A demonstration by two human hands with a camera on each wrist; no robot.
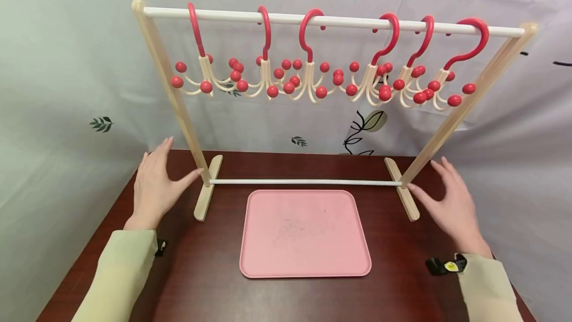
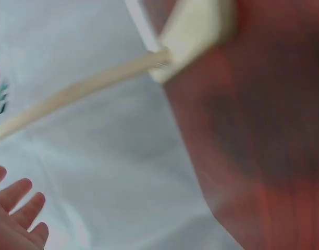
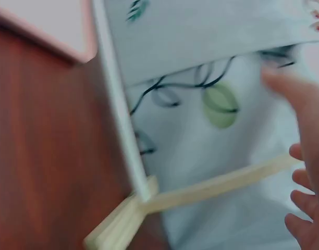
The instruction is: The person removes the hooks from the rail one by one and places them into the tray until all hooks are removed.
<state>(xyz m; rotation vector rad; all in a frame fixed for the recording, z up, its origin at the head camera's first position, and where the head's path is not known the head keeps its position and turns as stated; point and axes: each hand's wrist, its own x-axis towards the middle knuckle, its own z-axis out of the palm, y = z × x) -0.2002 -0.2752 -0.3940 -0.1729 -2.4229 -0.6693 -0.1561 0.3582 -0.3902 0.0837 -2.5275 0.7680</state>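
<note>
Wooden rack [image 1: 172,94] with a white rail holds six red-hooked hangers [image 1: 308,58] above a smooth pink tray [image 1: 305,233] on the desk [image 1: 201,272]; left hand [image 1: 154,188] and right hand [image 1: 451,202] spread, empty.

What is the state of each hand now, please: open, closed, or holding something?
Left hand: open, fingers straight, thumb at the rack's left post.
Right hand: open, holding nothing, beside the right post.
</note>
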